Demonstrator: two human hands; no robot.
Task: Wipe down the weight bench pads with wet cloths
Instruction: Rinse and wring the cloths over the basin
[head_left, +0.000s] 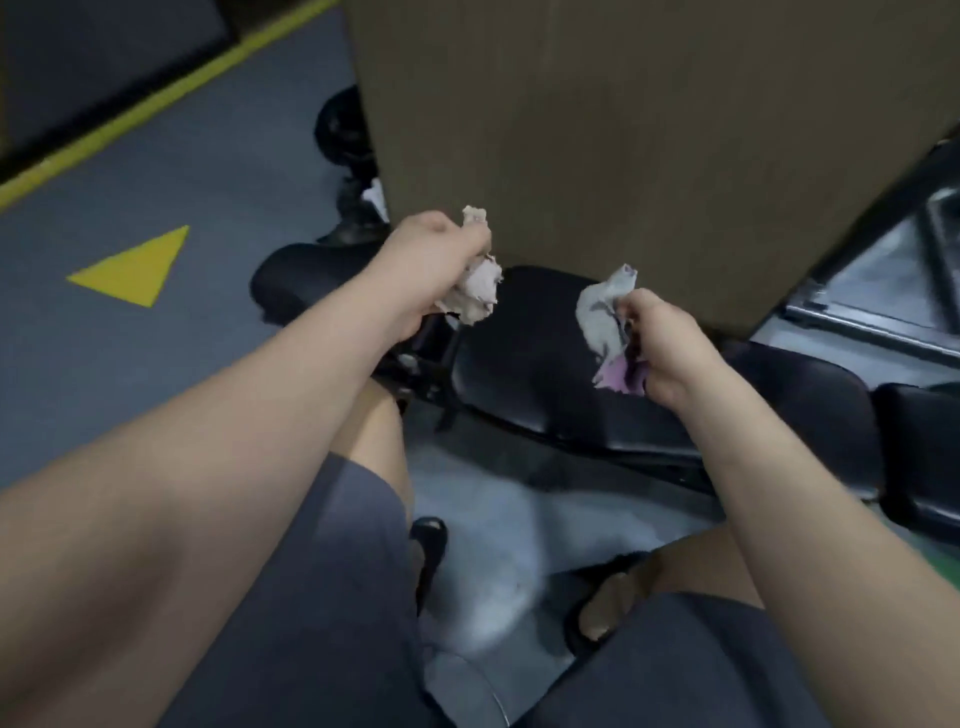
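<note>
Two cloths up over the black bench pad (530, 364), ready to wipe, I'd say. The left hand (431, 260), at ten o'clock of the pad, clutches a pale cloth (475, 293). The right hand (665, 353), at three, pinches a grey-and-purple cloth (605, 325). A brown block (623, 130) at twelve hides the rest of the bench.
</note>
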